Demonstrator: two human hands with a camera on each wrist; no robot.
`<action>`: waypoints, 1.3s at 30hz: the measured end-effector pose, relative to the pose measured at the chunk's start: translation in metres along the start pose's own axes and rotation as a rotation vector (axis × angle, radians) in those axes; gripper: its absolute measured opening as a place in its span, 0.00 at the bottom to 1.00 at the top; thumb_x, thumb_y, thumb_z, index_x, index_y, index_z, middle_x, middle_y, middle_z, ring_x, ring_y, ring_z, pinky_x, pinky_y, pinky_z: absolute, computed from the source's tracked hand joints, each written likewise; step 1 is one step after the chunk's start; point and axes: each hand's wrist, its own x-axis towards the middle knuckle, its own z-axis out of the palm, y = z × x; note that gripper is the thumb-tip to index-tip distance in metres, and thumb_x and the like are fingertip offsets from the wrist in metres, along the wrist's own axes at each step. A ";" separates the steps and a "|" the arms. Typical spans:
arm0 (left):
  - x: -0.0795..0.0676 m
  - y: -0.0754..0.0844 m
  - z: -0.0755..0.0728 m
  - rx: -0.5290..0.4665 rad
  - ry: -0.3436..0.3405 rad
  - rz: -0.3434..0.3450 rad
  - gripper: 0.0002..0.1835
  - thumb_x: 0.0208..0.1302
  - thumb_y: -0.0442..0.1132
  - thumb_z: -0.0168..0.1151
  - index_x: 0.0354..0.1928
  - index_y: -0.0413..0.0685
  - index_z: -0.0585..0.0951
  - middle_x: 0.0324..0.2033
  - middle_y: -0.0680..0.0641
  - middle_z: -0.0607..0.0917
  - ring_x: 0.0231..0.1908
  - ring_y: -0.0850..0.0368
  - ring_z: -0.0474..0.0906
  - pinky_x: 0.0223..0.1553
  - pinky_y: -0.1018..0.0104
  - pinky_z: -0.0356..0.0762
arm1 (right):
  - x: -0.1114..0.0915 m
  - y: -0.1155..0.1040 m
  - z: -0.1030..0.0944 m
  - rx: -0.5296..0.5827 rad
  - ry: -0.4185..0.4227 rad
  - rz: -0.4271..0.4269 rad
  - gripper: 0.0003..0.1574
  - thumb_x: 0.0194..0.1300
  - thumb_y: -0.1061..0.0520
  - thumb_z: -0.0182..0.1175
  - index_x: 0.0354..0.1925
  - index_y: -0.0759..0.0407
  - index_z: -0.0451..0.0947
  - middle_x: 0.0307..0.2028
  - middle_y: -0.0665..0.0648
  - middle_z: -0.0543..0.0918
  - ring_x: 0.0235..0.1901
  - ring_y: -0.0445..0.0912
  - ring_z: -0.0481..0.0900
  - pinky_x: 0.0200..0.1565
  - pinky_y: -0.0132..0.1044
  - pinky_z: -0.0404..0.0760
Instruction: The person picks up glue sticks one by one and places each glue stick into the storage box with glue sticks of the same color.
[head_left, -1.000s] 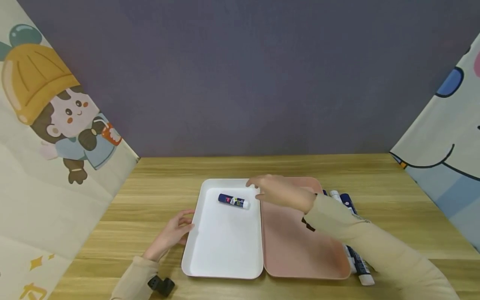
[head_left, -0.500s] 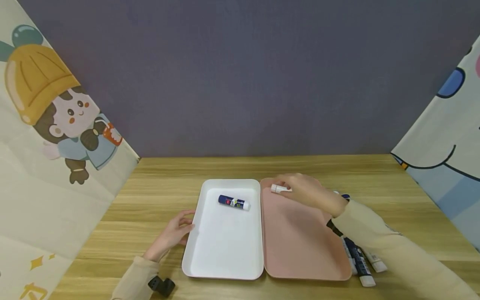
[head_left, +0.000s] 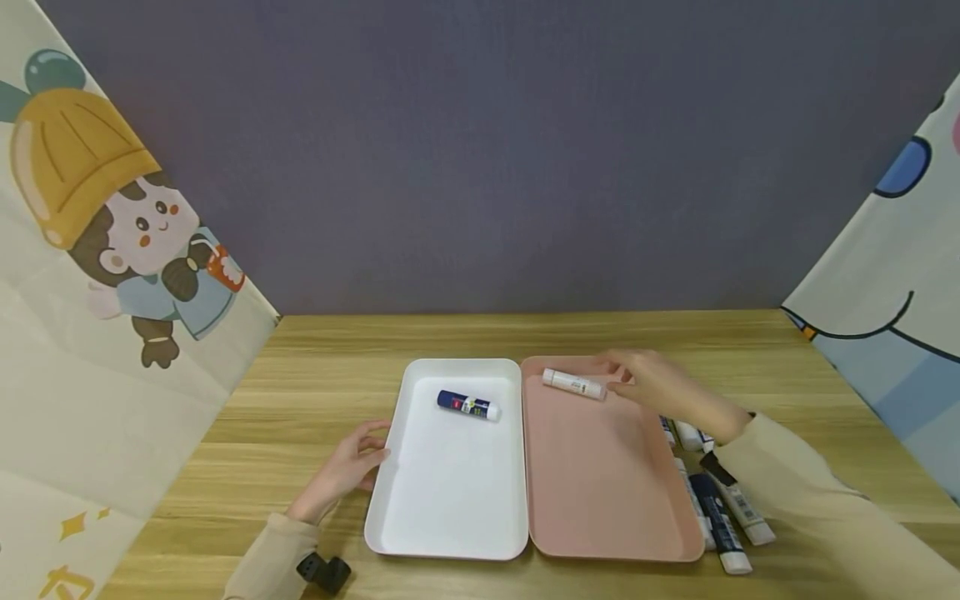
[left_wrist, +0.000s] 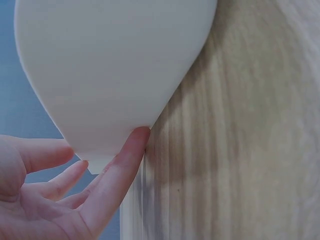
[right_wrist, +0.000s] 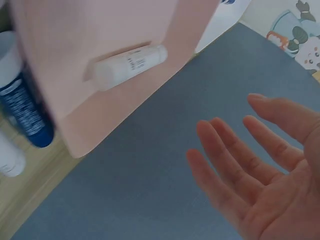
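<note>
A white glue stick lies on its side near the back of the pink tray. My right hand is just right of it, over the tray's back right corner; in the right wrist view its fingers are spread and hold nothing. A navy glue stick with a white cap lies in the white tray, towards its back. My left hand touches that tray's left side; in the left wrist view its fingertips rest against the outer wall.
Right of the pink tray, several navy and white glue sticks lie loosely on the wooden table, partly hidden by the right arm. The two trays stand side by side. A grey panel rises behind the table.
My right hand has moved from above the divide between the trays to the right. It has set down the white glue stick in the pink tray and let go. The left hand stays put.
</note>
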 end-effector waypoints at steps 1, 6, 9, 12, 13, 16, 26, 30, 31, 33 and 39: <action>0.000 0.000 0.000 -0.002 0.002 -0.002 0.23 0.62 0.27 0.47 0.60 0.35 0.59 0.44 0.31 0.70 0.32 0.53 0.76 0.27 0.57 0.80 | -0.002 0.002 0.000 -0.004 0.007 0.009 0.21 0.57 0.63 0.57 0.51 0.64 0.70 0.40 0.62 0.78 0.33 0.48 0.76 0.29 0.37 0.77; 0.000 0.001 0.001 -0.001 0.018 -0.015 0.23 0.62 0.27 0.47 0.60 0.36 0.60 0.45 0.31 0.71 0.32 0.53 0.76 0.27 0.57 0.80 | -0.012 0.013 -0.003 -0.012 0.034 0.051 0.21 0.57 0.64 0.57 0.51 0.63 0.71 0.39 0.62 0.77 0.33 0.51 0.77 0.27 0.38 0.78; 0.000 0.001 0.001 0.004 0.032 -0.028 0.23 0.62 0.28 0.48 0.60 0.37 0.60 0.46 0.31 0.71 0.33 0.52 0.76 0.27 0.57 0.80 | -0.018 0.019 -0.005 -0.013 0.029 0.079 0.21 0.58 0.63 0.56 0.52 0.63 0.70 0.40 0.63 0.77 0.34 0.52 0.76 0.28 0.40 0.78; 0.000 0.001 0.001 0.009 0.032 -0.031 0.24 0.62 0.29 0.49 0.60 0.38 0.60 0.47 0.31 0.70 0.34 0.52 0.76 0.28 0.57 0.80 | -0.023 0.025 -0.007 -0.016 0.028 0.092 0.22 0.58 0.63 0.56 0.53 0.65 0.69 0.40 0.65 0.77 0.35 0.53 0.77 0.30 0.42 0.78; 0.000 0.001 0.000 0.009 0.030 -0.030 0.24 0.62 0.29 0.49 0.60 0.38 0.60 0.47 0.31 0.70 0.34 0.52 0.76 0.28 0.57 0.80 | -0.025 0.027 -0.007 -0.017 0.030 0.096 0.22 0.58 0.63 0.56 0.53 0.65 0.69 0.40 0.65 0.77 0.35 0.53 0.77 0.30 0.42 0.78; 0.000 0.001 0.000 0.008 0.025 -0.025 0.24 0.62 0.29 0.49 0.60 0.37 0.60 0.47 0.31 0.70 0.34 0.52 0.76 0.27 0.57 0.80 | -0.029 0.033 -0.009 -0.016 0.036 0.107 0.23 0.58 0.63 0.55 0.53 0.66 0.68 0.40 0.66 0.77 0.35 0.54 0.77 0.30 0.43 0.78; -0.001 0.002 0.001 0.002 0.025 -0.026 0.23 0.62 0.28 0.48 0.60 0.36 0.60 0.46 0.31 0.70 0.33 0.52 0.76 0.27 0.57 0.80 | -0.039 0.053 -0.011 0.003 0.036 0.146 0.23 0.57 0.65 0.55 0.52 0.71 0.67 0.39 0.70 0.76 0.34 0.55 0.77 0.26 0.39 0.78; 0.000 0.001 0.002 -0.002 0.032 -0.030 0.23 0.62 0.28 0.48 0.60 0.37 0.60 0.46 0.31 0.70 0.32 0.52 0.76 0.27 0.57 0.80 | -0.041 0.060 -0.010 -0.007 0.049 0.139 0.23 0.57 0.64 0.56 0.50 0.71 0.68 0.38 0.69 0.77 0.34 0.55 0.77 0.27 0.41 0.78; 0.000 0.001 0.002 0.000 0.032 -0.029 0.23 0.62 0.28 0.48 0.60 0.37 0.60 0.46 0.31 0.70 0.32 0.52 0.76 0.27 0.57 0.80 | -0.042 0.061 -0.010 -0.006 0.049 0.139 0.22 0.57 0.64 0.56 0.50 0.71 0.68 0.38 0.69 0.77 0.33 0.55 0.77 0.27 0.41 0.78; 0.000 0.001 0.002 -0.001 0.031 -0.028 0.23 0.62 0.28 0.48 0.60 0.37 0.60 0.46 0.31 0.71 0.32 0.52 0.76 0.27 0.57 0.80 | -0.044 0.064 -0.009 -0.002 0.049 0.146 0.22 0.57 0.64 0.56 0.50 0.72 0.68 0.38 0.69 0.77 0.33 0.56 0.77 0.28 0.43 0.78; -0.001 0.002 0.002 -0.005 0.026 -0.030 0.23 0.62 0.28 0.48 0.60 0.37 0.60 0.46 0.31 0.70 0.33 0.52 0.76 0.28 0.56 0.80 | -0.049 0.077 -0.002 -0.039 0.043 0.186 0.22 0.55 0.64 0.57 0.48 0.74 0.69 0.34 0.67 0.78 0.32 0.57 0.76 0.27 0.44 0.77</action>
